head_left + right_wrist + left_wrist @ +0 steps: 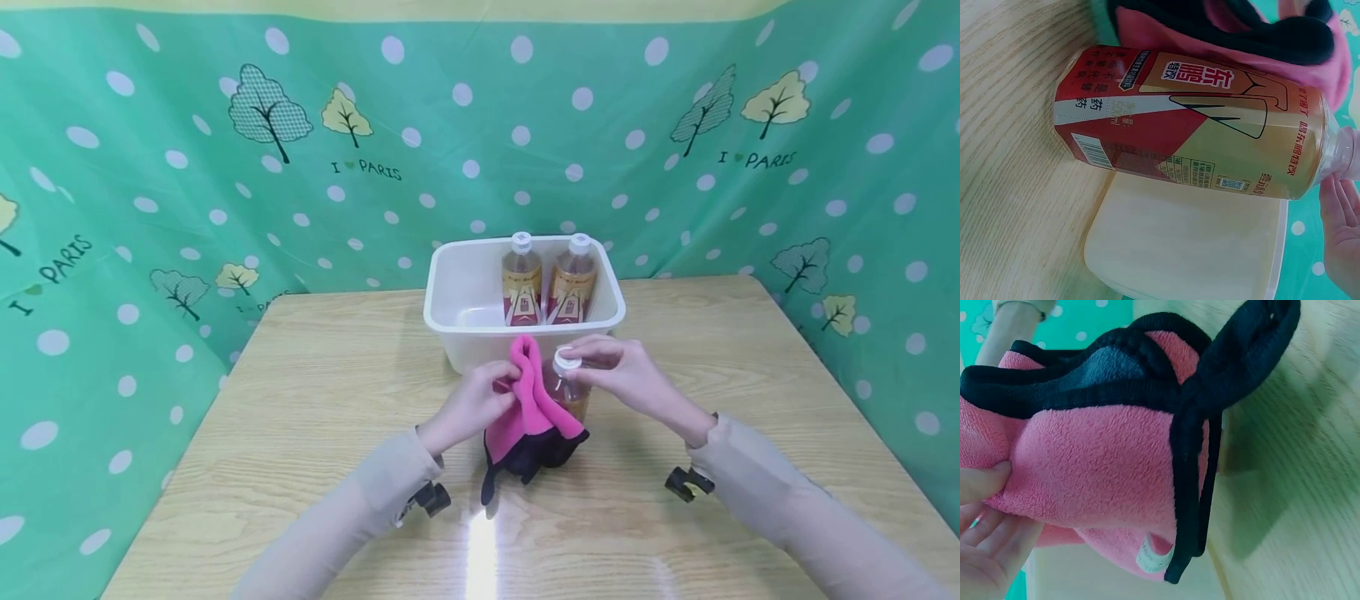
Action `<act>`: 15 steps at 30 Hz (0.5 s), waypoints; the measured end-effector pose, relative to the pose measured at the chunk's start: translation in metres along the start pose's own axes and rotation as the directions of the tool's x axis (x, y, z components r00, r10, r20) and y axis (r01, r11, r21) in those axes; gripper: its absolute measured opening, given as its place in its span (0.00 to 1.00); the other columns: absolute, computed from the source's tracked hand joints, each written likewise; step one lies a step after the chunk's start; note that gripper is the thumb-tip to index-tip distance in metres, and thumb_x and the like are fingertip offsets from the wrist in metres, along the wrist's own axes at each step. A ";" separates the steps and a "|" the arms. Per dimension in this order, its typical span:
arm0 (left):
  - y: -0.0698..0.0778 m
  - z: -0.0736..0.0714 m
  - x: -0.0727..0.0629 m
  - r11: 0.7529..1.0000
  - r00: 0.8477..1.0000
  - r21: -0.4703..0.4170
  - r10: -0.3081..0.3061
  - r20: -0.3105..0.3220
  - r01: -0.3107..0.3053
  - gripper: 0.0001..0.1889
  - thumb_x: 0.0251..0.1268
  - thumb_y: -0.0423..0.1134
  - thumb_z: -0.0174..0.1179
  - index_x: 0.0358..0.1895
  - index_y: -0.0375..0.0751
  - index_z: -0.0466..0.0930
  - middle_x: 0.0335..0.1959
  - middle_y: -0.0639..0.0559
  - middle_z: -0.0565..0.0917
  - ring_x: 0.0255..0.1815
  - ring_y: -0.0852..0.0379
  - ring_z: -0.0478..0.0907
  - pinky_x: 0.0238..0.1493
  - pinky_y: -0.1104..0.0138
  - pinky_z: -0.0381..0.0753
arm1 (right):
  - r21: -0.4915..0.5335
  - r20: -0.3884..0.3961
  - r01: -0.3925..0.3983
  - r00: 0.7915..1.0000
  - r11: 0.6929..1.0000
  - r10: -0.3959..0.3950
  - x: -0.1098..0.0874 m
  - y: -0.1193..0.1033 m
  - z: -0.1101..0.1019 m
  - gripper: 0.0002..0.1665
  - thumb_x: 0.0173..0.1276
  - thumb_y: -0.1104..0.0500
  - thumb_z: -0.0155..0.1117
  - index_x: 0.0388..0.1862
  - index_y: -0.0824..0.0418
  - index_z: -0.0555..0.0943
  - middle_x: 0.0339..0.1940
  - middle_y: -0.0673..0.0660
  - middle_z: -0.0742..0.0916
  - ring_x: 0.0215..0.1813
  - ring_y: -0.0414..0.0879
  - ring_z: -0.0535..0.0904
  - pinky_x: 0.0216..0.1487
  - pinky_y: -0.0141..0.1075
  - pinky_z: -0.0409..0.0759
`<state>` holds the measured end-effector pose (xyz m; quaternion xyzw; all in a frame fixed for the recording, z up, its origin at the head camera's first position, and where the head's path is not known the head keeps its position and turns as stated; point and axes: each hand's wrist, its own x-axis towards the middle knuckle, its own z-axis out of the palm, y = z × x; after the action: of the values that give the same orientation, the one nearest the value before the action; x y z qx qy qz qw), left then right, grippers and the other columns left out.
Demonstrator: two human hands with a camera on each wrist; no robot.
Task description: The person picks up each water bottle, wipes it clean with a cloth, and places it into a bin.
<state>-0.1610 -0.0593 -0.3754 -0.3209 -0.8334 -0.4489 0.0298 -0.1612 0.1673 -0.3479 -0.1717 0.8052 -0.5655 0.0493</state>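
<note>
My left hand (476,404) pinches a pink cloth with black edging (527,408) between thumb and fingers. A black loop and a small white tag (1152,555) show on the cloth in the left wrist view. Beside the cloth stands a drink bottle (1191,125) with a red and yellow label and a white cap (567,360). My right hand (618,371) grips this bottle by its cap. In the head view the cloth hangs in front of part of the bottle and hides it.
Just behind the hands is a white plastic bin (465,332) on the wooden table (330,400). Two similar bottles, one on the left (522,283) and one on the right (572,283), stand inside it. A green dotted curtain (450,133) borders the table's back and sides.
</note>
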 end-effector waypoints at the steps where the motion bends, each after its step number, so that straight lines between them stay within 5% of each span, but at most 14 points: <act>1: 0.001 -0.001 0.000 1.000 1.000 -0.002 0.010 -0.012 -0.010 0.12 0.44 0.19 0.53 0.37 0.26 0.77 0.35 0.39 0.80 0.34 0.50 0.79 0.37 0.76 0.78 | 0.002 0.000 0.000 1.000 1.000 0.000 0.000 0.000 0.000 0.22 0.51 0.53 0.67 0.45 0.59 0.80 0.43 0.55 0.83 0.43 0.41 0.79 0.40 0.36 0.81; 15: 0.000 0.004 0.000 0.999 0.998 0.018 0.029 -0.049 -0.028 0.13 0.42 0.18 0.54 0.36 0.26 0.77 0.34 0.38 0.81 0.33 0.50 0.80 0.36 0.77 0.78 | -0.040 -0.001 0.000 1.000 0.999 0.000 0.001 0.003 -0.001 0.22 0.52 0.51 0.67 0.46 0.58 0.80 0.43 0.54 0.83 0.45 0.41 0.78 0.42 0.34 0.80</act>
<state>-0.1600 -0.0564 -0.3781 -0.3213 -0.8317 -0.4489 0.0599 -0.1627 0.1688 -0.3498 -0.1724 0.8164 -0.5493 0.0456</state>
